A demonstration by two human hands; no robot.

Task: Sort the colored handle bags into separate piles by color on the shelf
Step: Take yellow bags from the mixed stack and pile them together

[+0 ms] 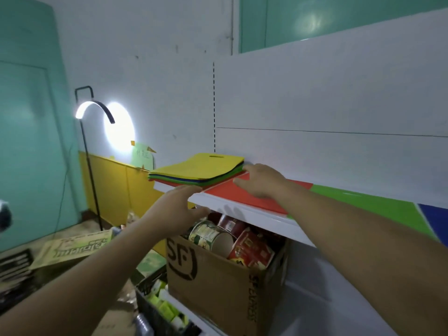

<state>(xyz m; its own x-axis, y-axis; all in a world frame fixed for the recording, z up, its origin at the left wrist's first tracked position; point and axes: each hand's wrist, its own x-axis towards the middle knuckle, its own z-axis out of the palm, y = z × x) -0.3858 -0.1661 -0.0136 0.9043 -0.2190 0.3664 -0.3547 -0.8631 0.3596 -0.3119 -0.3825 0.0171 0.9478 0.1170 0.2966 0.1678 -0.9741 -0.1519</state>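
1. One stack of bags [198, 172] lies flat at the left end of the shelf [242, 213], pushed close to the back wall. A yellow bag [206, 163] with a slot handle is on top, and green, blue and red edges show beneath it.
2. Right hand [261, 183]: spread wide and palm down, holding nothing. It rests on a red sheet [232, 196] just right of the stack, and its fingertips reach the stack's right edge near the back.
3. Left hand [179, 204]: also spread and holding nothing. Its fingers lie over the shelf's front edge just beside the stack's front right corner, and its thumb sits under the lip.
4. The stack sits beyond both hands, the left hand at its front and the right hand at its right side.
5. Right of the red sheet, a green sheet [363, 204] and then a blue sheet [436, 219] lie flat along the shelf. Whether these three are bags cannot be told.
6. Under the shelf stands a cardboard box [213, 287] filled with paper tubs [252, 251].
7. A lit floor lamp [94, 107] stands by the left wall.
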